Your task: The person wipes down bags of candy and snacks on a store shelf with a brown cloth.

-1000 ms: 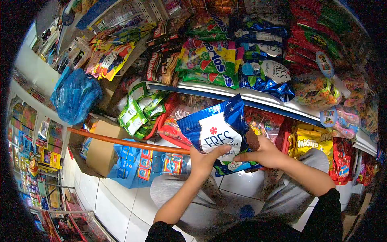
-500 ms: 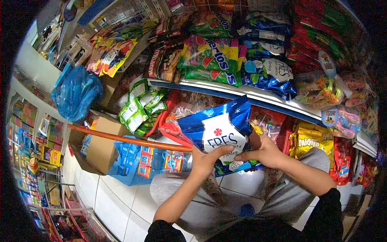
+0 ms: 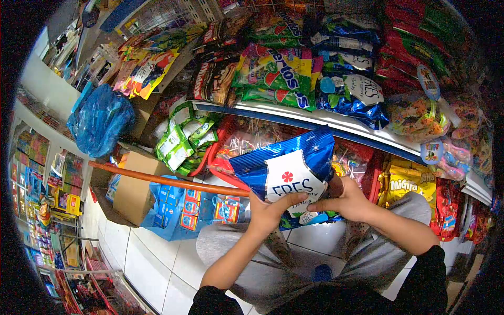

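Note:
A blue and white candy bag marked FRES is held up in front of my lap. My left hand grips its lower left side, thumb across the front. On the lower right, my right hand is closed on the same bag, its thumb also on the front. The fingers behind the bag are hidden. Beyond it, the shelf carries more blue FRES bags and green Mentos bags.
Red baskets of sweets sit below the shelf, with yellow Migita bags to the right. An orange pole slants past a cardboard box at left. A blue plastic bag hangs farther left.
The candy bag has shifted very slightly, its upper right corner a little farther right. Both hands keep their hold, and the surroundings look the same.

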`<state>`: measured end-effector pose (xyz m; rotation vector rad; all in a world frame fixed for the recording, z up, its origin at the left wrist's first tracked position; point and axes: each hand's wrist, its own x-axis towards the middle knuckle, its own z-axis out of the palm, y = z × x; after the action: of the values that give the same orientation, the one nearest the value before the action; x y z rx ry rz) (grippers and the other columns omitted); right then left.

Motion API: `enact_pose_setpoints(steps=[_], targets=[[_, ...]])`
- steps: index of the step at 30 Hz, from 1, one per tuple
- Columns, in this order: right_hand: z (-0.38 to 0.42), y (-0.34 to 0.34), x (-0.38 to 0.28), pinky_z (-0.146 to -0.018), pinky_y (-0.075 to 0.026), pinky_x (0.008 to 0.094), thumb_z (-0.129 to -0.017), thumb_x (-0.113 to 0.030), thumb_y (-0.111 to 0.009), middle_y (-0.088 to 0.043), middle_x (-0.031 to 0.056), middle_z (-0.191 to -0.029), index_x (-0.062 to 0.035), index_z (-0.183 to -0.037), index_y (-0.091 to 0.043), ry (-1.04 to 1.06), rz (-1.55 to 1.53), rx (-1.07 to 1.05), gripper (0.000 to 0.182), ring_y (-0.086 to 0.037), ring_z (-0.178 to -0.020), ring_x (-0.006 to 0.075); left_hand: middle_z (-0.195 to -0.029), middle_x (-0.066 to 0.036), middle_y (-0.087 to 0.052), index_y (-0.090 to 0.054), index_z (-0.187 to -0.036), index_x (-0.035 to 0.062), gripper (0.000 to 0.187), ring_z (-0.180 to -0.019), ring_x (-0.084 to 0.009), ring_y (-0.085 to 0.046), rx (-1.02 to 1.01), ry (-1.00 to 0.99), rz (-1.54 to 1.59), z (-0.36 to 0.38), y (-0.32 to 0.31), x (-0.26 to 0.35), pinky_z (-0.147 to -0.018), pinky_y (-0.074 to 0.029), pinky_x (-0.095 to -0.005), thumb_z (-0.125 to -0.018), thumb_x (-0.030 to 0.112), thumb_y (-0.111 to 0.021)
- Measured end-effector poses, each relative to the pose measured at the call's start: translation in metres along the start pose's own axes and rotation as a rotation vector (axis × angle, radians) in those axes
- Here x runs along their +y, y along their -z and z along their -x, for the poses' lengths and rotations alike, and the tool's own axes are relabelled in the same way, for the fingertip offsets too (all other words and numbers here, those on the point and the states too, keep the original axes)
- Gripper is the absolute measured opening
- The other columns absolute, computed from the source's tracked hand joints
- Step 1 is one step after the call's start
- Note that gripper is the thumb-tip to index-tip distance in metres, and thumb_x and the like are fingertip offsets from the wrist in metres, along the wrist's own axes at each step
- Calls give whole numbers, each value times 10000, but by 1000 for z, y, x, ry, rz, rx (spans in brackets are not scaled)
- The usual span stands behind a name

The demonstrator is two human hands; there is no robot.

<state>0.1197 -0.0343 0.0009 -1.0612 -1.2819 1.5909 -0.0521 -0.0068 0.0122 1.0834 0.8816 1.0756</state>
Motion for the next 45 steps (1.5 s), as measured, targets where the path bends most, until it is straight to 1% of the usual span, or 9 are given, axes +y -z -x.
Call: enact_pose_setpoints(steps=[16,23,28,33,35,37,38,41,45], targets=[[-4,-4,-1,-802,-413,297,-673,-183,-699,-572,112,-1010,6,-1066,-486,53,72,21,486,-535,-903,166,-826,-93,-616,-578,-869,-32,262,-710,-142,-593,110,-8,-85,-3,0,5,-659,-474,-255,-627,5,-672],[-2,33,-39,-785,-423,321,-683,-415,-646,-577,195,-936,14,-1103,-461,-36,932,42,628,-566,-882,275,-819,-81,-625,-597,-851,-17,252,-702,-121,-596,168,44,-106,-7,-5,-2,-642,-474,-248,-633,60,-695],[18,34,-78,-804,-402,288,-724,-243,-630,-561,80,-922,-17,-976,-501,216,703,266,362,-527,-881,159,-791,-74,-629,-585,-843,11,314,-696,-137,-600,120,-158,-284,-5,-11,-39,-637,-470,-286,-605,150,-735],[45,22,-82,-754,-354,243,-587,-575,-606,-502,40,-855,-11,-887,-513,209,287,283,646,-478,-831,144,-736,-139,-599,-571,-903,38,503,-711,-252,-602,-79,13,-679,19,-26,-87,-670,-464,-334,-535,334,-745],[42,14,-77,-754,-346,243,-626,-536,-597,-492,37,-849,-23,-864,-501,169,161,221,574,-470,-826,141,-802,-141,-600,-557,-951,31,490,-789,-250,-592,-319,258,-477,31,-33,-25,-724,-449,-340,-563,280,-725],[32,3,-70,-815,-340,261,-675,-439,-591,-492,58,-912,-14,-933,-479,80,139,215,509,-468,-888,157,-908,-142,-588,-542,-986,20,471,-877,-242,-565,-26,-160,-240,42,-52,-104,-784,-423,-341,-595,229,-701],[25,-2,-65,-894,-312,297,-695,-289,-598,-465,93,-1032,3,-1056,-436,161,289,185,491,-436,-1011,197,-1008,-142,-552,-508,-1027,1,447,-946,-233,-531,-451,-193,-41,38,-29,-86,-835,-393,-348,-645,172,-666],[10,-7,-43,-965,-259,391,-660,-315,-663,-339,157,-1259,-43,-1234,-342,439,952,360,711,-298,-1191,314,-1085,-145,-501,-447,-1101,-1,467,-1035,-244,-475,-218,-133,15,38,-41,-159,-889,-355,-365,-702,152,-634],[9,-6,-65,-967,-261,419,-538,-472,-677,-320,122,-1292,-123,-1266,-315,325,1386,-272,885,-304,-1189,331,-1192,-146,-416,-381,-1177,21,533,-1124,-260,-389,-170,-388,-357,14,-23,-149,-946,-293,-372,-723,157,-623]])
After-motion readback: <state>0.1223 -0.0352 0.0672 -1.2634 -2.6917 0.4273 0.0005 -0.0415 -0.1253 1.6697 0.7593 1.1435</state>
